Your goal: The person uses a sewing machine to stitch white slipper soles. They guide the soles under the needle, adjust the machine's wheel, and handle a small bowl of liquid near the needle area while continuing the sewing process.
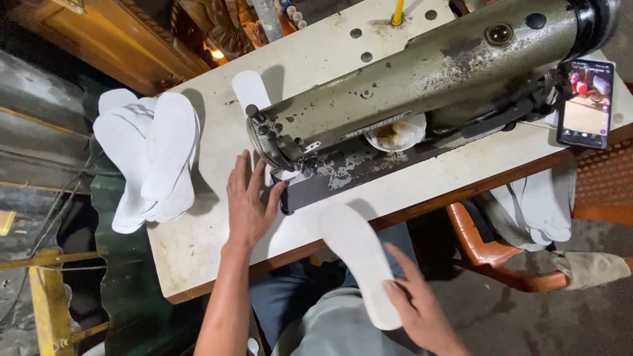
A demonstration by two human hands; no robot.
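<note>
A worn, cream-painted surface [198, 244] with chipped edges stood in a dim workshop, carrying one heavy sewing machine [422, 79] of grey-green metal, its paint flaked and stained. One stack of white insoles [155, 158], flat and foot-shaped, lay at the surface's left edge, too overlapped to count; one more insole [250, 89] lay alone behind the machine's head. A second pile [541, 204] rested on an orange chair [475, 244]. One phone [585, 102] with a lit screen leaned at the right. The left hand [249, 204] lay flat, fingers spread, on the surface by the needle. The right hand [419, 306] pinched a single white insole [359, 254] at its near end, over the lap.
</note>
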